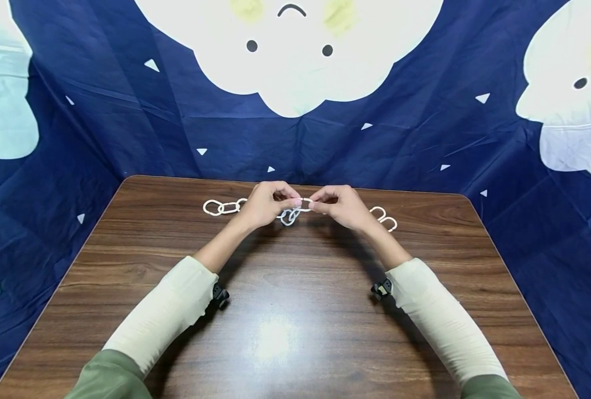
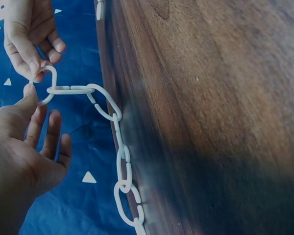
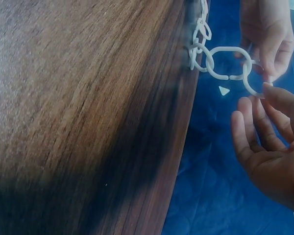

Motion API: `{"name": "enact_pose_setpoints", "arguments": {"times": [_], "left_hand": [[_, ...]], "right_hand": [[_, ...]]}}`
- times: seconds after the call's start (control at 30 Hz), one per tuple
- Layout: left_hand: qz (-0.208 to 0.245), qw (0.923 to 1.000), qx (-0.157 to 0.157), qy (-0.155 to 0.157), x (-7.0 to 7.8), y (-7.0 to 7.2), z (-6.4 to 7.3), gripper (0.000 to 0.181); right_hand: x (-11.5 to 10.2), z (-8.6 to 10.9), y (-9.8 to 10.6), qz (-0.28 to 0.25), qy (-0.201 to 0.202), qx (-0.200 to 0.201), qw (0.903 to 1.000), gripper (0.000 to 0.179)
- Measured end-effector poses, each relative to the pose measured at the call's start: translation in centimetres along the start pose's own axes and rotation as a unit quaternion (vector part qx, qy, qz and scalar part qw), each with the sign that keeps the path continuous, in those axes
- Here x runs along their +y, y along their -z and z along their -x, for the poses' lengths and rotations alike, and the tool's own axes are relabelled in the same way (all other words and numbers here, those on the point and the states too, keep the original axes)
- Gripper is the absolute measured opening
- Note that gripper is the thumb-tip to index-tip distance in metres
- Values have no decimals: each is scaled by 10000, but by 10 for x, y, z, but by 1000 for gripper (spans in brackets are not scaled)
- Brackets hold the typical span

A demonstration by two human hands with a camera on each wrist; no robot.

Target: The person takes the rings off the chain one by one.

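A white plastic chain [image 2: 71, 90] of oval links runs along the far part of the table. Its end link [image 3: 246, 78] is up between my two hands, pinched from both sides. My left hand [image 1: 265, 204] holds it by thumb and forefinger, and the fingertips cover part of it. From the other side my right hand [image 1: 342, 206] pinches the same link, thumb against forefinger, the other fingers loosely bent. One linked piece hangs from it in the left wrist view, leading down to the rest on the table. Some of the chain is hidden behind my left hand.
Loose white links [image 1: 377, 209] lie by my right forearm, partly covered by it. The brown wooden table [image 1: 275, 277] ends just beyond my hands. Behind it hangs a dark blue cloth [image 1: 126, 111] printed with clouds and triangles.
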State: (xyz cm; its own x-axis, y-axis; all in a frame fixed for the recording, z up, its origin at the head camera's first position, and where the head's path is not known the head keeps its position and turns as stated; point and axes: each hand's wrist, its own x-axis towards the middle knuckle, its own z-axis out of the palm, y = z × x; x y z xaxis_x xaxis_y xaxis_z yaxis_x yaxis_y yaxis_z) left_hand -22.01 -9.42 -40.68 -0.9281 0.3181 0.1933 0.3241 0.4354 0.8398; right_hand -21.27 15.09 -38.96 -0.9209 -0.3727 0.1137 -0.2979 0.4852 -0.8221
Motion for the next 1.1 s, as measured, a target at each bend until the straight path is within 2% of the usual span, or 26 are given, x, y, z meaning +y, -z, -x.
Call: {"name": "enact_pose_setpoints", "arguments": {"times": [1.1], "left_hand": [[33,9999,81,85,-1,7,4,17]], "right_hand": [[1,1,-2,-63,55,161,9998,15]]}}
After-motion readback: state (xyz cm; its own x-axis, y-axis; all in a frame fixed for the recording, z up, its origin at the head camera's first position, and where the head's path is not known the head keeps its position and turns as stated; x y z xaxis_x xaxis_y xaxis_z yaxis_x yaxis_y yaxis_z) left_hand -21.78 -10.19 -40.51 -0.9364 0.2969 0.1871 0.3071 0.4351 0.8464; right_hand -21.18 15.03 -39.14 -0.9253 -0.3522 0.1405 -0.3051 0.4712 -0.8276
